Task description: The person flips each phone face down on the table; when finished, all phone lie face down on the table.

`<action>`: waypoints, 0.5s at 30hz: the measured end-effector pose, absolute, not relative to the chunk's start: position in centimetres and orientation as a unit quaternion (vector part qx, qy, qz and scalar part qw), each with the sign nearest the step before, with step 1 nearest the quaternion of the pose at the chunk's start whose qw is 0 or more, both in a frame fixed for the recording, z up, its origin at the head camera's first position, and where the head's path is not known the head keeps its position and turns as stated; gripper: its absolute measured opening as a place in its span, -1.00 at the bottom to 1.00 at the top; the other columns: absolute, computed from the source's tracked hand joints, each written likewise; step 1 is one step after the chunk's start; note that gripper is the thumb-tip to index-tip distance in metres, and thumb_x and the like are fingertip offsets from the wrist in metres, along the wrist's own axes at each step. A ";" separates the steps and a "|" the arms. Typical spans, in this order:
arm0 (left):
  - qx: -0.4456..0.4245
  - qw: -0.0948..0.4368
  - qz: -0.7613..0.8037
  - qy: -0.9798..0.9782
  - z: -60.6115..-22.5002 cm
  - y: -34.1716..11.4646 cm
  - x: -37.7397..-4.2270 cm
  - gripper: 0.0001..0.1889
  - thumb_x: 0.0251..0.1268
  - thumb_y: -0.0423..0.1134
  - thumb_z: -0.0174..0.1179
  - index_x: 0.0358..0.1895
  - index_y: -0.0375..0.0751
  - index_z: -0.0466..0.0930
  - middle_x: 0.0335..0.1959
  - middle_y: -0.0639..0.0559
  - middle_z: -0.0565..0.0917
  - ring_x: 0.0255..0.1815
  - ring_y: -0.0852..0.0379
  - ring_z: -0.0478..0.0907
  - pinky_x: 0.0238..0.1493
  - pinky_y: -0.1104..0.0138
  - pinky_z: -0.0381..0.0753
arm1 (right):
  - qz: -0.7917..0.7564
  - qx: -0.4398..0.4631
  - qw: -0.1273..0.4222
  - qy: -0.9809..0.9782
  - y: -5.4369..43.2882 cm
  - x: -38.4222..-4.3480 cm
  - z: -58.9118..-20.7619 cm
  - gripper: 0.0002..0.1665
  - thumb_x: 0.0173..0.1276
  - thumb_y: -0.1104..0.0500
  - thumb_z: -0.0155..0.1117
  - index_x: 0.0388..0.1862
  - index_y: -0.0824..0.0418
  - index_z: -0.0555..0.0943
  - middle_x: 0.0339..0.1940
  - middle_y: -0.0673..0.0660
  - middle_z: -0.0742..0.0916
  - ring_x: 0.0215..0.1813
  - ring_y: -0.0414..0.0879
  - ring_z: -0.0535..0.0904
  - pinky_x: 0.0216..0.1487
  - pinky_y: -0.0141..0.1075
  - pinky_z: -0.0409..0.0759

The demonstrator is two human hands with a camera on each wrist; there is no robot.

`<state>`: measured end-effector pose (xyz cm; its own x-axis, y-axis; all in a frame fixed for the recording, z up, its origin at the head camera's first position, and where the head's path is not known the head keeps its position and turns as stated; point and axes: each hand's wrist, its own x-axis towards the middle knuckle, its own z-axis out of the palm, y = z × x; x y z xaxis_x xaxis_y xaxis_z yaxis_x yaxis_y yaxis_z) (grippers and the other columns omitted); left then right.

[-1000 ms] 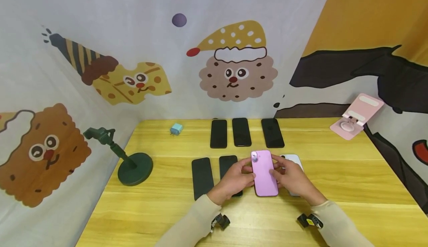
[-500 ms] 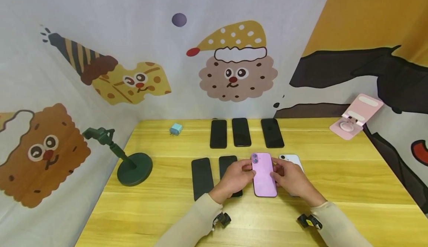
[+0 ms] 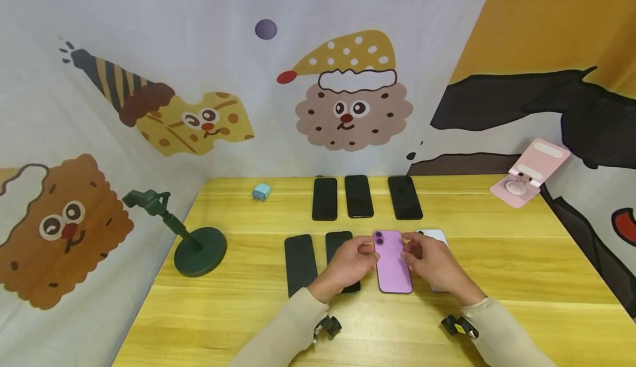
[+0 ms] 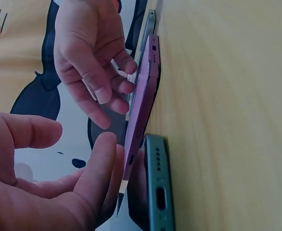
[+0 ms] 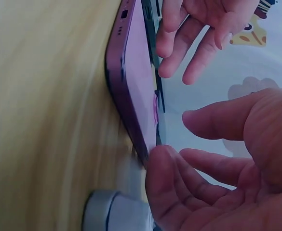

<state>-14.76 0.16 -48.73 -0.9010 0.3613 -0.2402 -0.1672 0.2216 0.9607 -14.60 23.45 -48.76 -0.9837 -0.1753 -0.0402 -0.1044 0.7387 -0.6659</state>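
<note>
A pink smartphone (image 3: 393,270) lies back up, close over the wooden table, its two camera lenses at the far left corner. My left hand (image 3: 349,261) is at its left edge; in the left wrist view the fingertips (image 4: 105,142) reach that edge while the thumb stands off. On the other side is my right hand (image 3: 433,261), with a fingertip (image 5: 161,156) at the phone's corner and the thumb apart from it. Under my left hand lies a dark-screened phone (image 3: 339,238) with a green frame. A white phone (image 3: 438,235) is partly hidden by my right hand.
Another black phone (image 3: 301,265) lies farther left. Behind are three more black phones (image 3: 359,196) in a row. A blue charger plug (image 3: 261,191) and a green stand (image 3: 199,251) are on the left, a pink folding stand (image 3: 529,174) at the back right.
The pink phone's far end has lowered and come slightly toward me. Glare has gone from its lenses. The other phones have stayed in place.
</note>
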 end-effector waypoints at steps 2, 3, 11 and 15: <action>0.058 0.214 0.634 0.741 -48.8 -0.1 -14.8 -0.45 0.52 -0.26 0.24 0.50 -0.30 0.45 0.27 -0.24 0.64 0.05 0.08 0.72 0.01 0.18 0.79 | -0.348 -0.081 0.038 0.933 23.2 -14.7 -48.7 -0.46 0.44 0.22 0.44 0.35 0.33 0.62 -0.17 0.08 0.78 -0.20 -0.12 0.62 -0.26 -0.36 0.60; 0.056 0.213 0.638 0.738 -48.8 -0.2 -14.8 -0.45 0.52 -0.27 0.24 0.50 -0.30 0.45 0.27 -0.24 0.64 0.04 0.08 0.72 0.01 0.16 0.80 | -0.348 -0.084 0.035 0.933 23.0 -14.7 -48.7 -0.46 0.44 0.21 0.44 0.35 0.32 0.62 -0.17 0.07 0.78 -0.19 -0.13 0.62 -0.25 -0.36 0.59; 0.058 0.190 0.637 0.745 -48.9 -1.7 -14.6 -0.47 0.55 -0.25 0.24 0.49 -0.31 0.46 0.29 -0.27 0.59 0.04 0.08 0.71 -0.01 0.19 0.80 | -0.376 -0.109 0.038 0.919 21.1 -15.3 -48.6 -0.45 0.43 0.21 0.45 0.36 0.28 0.62 -0.17 0.05 0.78 -0.18 -0.15 0.65 -0.23 -0.34 0.63; 0.053 0.179 0.630 0.754 -48.9 -2.6 -14.1 -0.49 0.56 -0.25 0.24 0.48 -0.30 0.47 0.29 -0.27 0.59 0.15 -0.02 0.69 0.05 0.16 0.79 | -0.391 -0.122 0.042 0.911 19.8 -15.5 -48.7 -0.47 0.46 0.19 0.42 0.37 0.27 0.61 -0.15 0.04 0.79 -0.15 -0.16 0.69 -0.12 -0.27 0.68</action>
<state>-14.12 -2.64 -48.94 -0.9302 0.3063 -0.2024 -0.1451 0.1998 0.9690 -15.53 19.85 -48.66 -0.9665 -0.2560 0.0195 -0.1904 0.6638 -0.7233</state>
